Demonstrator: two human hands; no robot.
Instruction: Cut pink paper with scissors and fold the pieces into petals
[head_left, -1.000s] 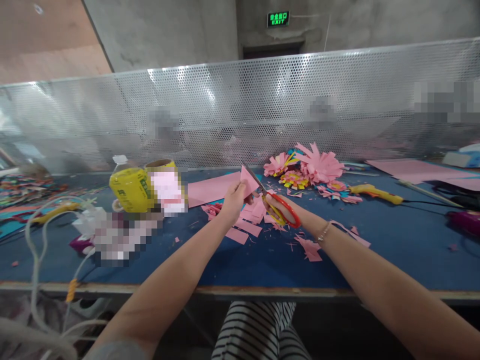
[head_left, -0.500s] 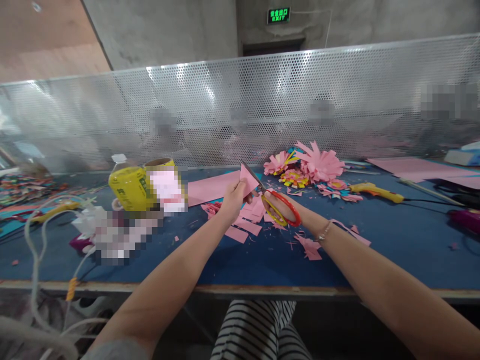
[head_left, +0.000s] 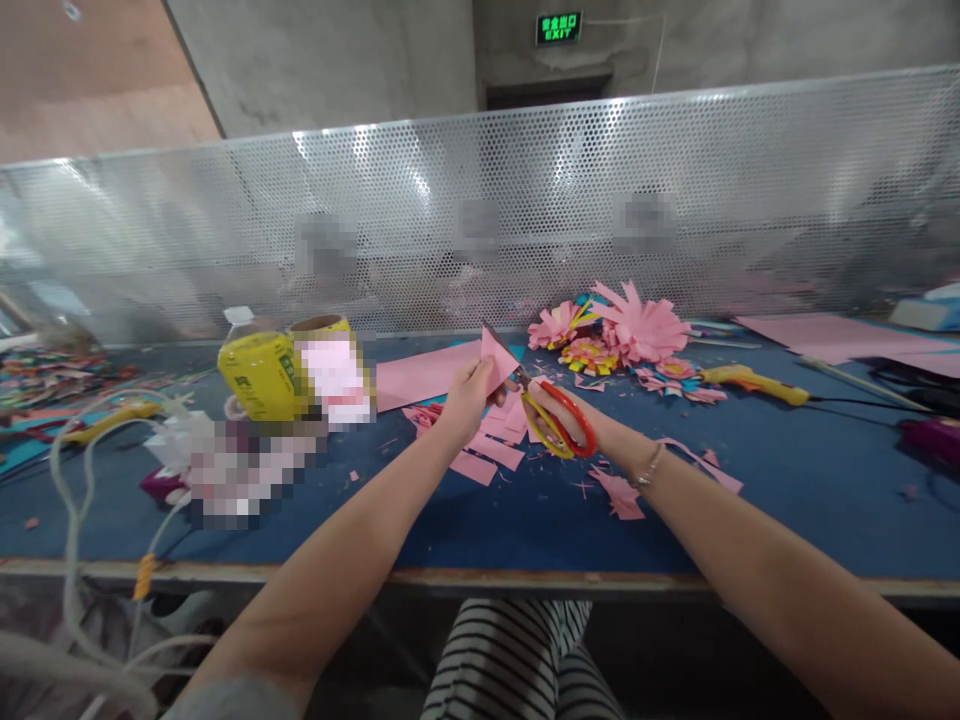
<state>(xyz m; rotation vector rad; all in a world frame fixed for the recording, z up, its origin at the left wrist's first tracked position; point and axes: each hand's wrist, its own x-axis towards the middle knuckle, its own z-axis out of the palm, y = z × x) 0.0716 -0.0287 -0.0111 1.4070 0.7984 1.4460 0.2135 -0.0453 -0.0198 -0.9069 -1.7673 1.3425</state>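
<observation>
Between the thumb and fingers of my left hand (head_left: 472, 392) is a folded piece of pink paper (head_left: 498, 358), its tip pointing up. My right hand (head_left: 541, 408) grips scissors (head_left: 576, 412) with red and yellow handles. Their dark blades lie along the paper's right edge, close to my left fingers. Beneath both hands, cut pink paper strips (head_left: 475, 468) and small scraps are scattered. Just left of my left hand lies a larger pink sheet (head_left: 420, 376). Pink paper flowers (head_left: 642, 322) with yellow and blue parts are piled beyond my right hand.
A yellow-labelled bottle (head_left: 264, 376) and a yellow canister (head_left: 321, 325) stand at the left, near white cables (head_left: 69, 490). Yellow glue guns (head_left: 757, 384) lie on both sides of the blue table (head_left: 315, 545). A perforated metal screen (head_left: 420, 230) runs along the back.
The scissor handles have drawn closer together as my right hand squeezed. My left hand and the folded paper stay almost in place.
</observation>
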